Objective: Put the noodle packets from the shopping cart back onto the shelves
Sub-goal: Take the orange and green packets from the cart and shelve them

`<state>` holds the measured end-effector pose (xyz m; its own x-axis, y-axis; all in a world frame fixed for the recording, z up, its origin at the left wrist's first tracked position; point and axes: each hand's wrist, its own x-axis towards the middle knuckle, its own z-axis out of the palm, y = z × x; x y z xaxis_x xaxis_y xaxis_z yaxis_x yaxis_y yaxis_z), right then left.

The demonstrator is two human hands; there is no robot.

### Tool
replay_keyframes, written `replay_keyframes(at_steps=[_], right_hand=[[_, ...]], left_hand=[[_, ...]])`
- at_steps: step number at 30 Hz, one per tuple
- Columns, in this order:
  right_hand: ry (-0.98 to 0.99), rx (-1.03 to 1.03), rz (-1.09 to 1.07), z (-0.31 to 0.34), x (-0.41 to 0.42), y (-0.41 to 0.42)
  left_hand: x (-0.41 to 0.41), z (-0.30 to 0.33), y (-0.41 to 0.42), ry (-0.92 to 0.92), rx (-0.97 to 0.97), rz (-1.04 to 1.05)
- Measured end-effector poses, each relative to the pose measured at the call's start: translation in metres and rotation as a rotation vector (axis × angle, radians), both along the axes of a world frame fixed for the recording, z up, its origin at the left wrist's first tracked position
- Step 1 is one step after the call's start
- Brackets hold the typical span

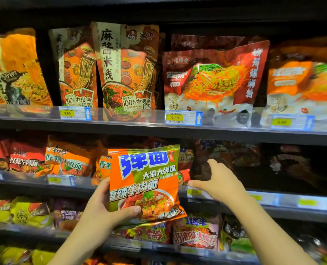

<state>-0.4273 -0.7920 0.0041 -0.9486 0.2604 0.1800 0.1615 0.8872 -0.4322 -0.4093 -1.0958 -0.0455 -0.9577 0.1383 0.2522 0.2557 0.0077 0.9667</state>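
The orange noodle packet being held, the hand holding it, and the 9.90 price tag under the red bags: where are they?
orange noodle packet [145,175]: head view, front face.
left hand [103,203]: head view, back of hand.
9.90 price tag [175,117]: head view, yellow part.

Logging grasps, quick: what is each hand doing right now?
Left hand: grips the orange noodle packet.
Right hand: open, holding nothing, reaching toward the shelf.

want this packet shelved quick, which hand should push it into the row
Left. The left hand already grips the orange noodle packet in front of the middle shelf. The right hand is empty, its fingers spread at the packets behind.
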Motion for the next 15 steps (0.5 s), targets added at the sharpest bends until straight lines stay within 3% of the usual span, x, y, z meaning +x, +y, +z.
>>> replay_keyframes(at_steps=[6, 15], right_hand=[[-0.044, 0.100, -0.059, 0.009, 0.054, 0.030], [-0.007, 0.082, -0.135, 0.017, 0.104, 0.082]], left_hand=[[-0.003, -0.004, 0.037, 0.032, -0.018, -0.103], [-0.011, -0.003, 0.111, 0.033, -0.011, -0.225]])
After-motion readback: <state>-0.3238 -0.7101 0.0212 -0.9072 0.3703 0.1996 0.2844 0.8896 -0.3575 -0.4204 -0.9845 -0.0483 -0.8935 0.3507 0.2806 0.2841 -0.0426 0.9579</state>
